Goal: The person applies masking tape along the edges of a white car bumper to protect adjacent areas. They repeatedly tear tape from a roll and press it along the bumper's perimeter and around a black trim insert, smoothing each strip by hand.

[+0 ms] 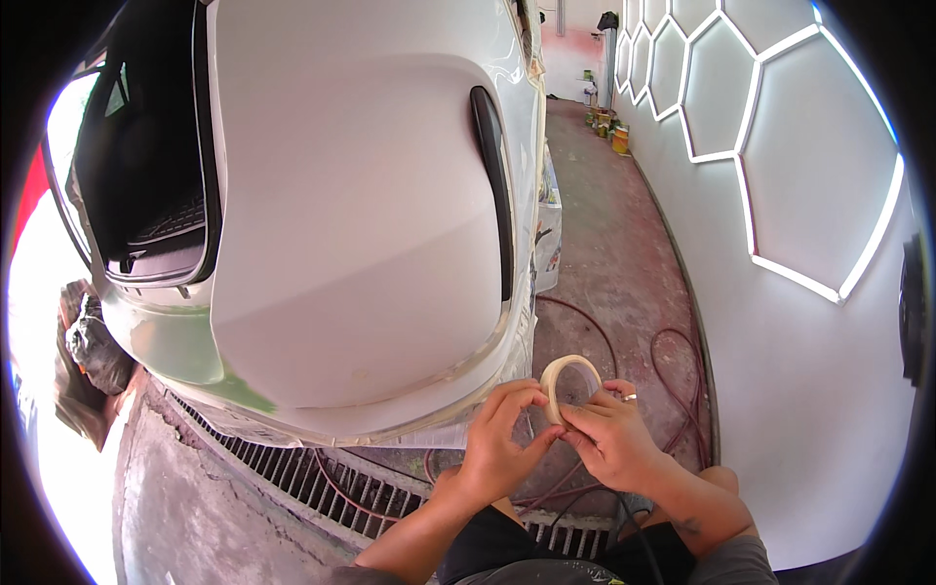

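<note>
A roll of cream masking tape is held upright in front of me, its open ring facing up and to the right. My right hand grips it, with fingers inside the ring and along its lower edge; a ring shows on one finger. At the roll's left side, my left hand has its thumb and fingertips bent against the tape. Whether a loose tape end lies between those fingertips is too small to tell. Just beyond my hands is a pale car body, with masking along its lower and right edges.
A dark car window is at the left. Reddish hoses curl over the floor beside a metal floor grate. A wall with glowing hexagonal lights runs along the right. Paint cans stand far back; a black bag lies left.
</note>
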`<state>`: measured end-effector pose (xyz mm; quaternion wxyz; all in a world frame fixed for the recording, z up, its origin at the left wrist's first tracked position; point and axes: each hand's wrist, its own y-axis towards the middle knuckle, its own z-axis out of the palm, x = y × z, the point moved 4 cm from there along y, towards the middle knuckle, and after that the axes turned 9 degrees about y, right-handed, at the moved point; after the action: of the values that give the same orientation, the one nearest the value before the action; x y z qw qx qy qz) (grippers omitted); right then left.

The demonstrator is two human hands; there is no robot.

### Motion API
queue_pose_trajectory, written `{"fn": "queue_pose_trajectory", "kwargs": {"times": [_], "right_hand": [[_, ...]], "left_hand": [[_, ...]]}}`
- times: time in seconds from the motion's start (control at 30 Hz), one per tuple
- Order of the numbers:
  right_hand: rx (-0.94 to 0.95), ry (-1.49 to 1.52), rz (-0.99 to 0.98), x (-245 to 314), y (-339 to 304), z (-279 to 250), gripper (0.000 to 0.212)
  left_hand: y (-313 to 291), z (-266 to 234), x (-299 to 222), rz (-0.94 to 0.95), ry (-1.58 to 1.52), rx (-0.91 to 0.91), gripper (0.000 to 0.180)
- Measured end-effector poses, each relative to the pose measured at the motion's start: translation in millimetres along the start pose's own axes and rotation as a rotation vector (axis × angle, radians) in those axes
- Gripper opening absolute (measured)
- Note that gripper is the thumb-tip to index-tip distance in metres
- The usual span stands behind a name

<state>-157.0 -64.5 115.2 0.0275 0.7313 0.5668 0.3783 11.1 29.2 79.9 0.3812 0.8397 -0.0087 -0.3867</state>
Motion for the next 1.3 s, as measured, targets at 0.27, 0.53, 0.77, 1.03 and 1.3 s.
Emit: {"fn": "queue_pose_trajectory", "kwargs": {"times": [0.27,0.53,0.77,1.03,1.3], "right_hand": [[0.133,0.054,0.157,-13,-48,31,0.019],[0.219,0.048,0.2,-8,-64,57,0.018],[0.273,0.091,0.158,7,-62,51,0.016],[0.278,0.15,0.179,12,-59,69,0.018],[0.094,0.017,0.106,5,-31,29,0.03]], "left_hand": [[-53,23,17,-0.143,-0.121,0.07,0.049],[-86,21,29,-0.195,-0.09,0.146,0.047],[-76,1,33,-0.205,-0.063,0.112,0.019],[-89,1,29,-0.075,0.211,-0.006,0.013],[-86,0,58,-0.507,-0.542,0.297,0.014]]}}
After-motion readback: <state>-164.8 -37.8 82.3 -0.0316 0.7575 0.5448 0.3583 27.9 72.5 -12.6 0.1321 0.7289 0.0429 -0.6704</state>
